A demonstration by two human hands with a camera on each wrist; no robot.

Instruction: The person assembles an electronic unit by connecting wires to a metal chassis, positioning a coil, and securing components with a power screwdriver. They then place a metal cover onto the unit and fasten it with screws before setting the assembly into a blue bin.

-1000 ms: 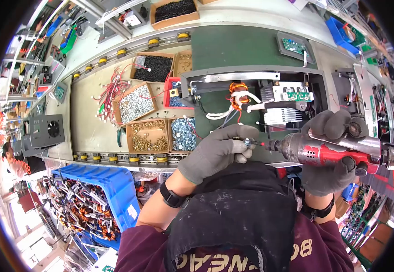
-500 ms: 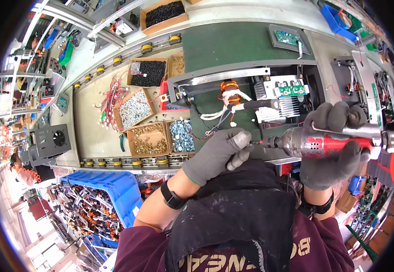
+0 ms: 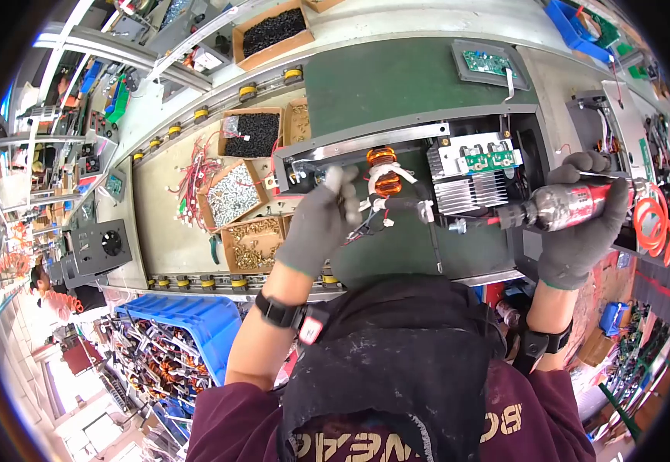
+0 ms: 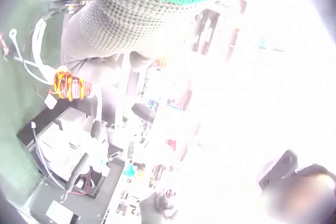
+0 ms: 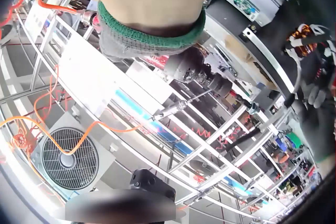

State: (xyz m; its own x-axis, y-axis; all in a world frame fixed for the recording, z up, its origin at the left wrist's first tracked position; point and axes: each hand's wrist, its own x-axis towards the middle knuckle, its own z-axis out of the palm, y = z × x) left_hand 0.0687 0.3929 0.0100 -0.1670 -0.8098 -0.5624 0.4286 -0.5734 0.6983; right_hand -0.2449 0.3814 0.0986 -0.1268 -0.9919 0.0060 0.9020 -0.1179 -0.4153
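Observation:
In the head view my gloved right hand [image 3: 585,242] grips a red and grey power driver [image 3: 570,206], its tip pointing left with a bolt [image 3: 458,225] on the end. The bolt is in front of the silver heatsink [image 3: 470,194] in an open grey chassis [image 3: 366,137]. My left hand [image 3: 316,227] reaches over the chassis's left end, left of an orange copper coil [image 3: 383,171] with white cables; whether its fingers hold anything is unclear. The right wrist view shows the driver [image 5: 184,66] and bolt [image 5: 253,108], with my left hand [image 5: 317,119] farther off.
Left of the chassis stand boxes of black screws [image 3: 252,135], silver screws [image 3: 231,196] and brass parts [image 3: 256,248], beside loose red wires [image 3: 194,181]. A green circuit board on a panel [image 3: 485,63] lies behind. A blue crate [image 3: 216,327] of coils stands at lower left.
My left hand has moved away from the driver tip, up and left to the chassis's left end. The driver has shifted slightly right and up, and the bolt shows on its tip.

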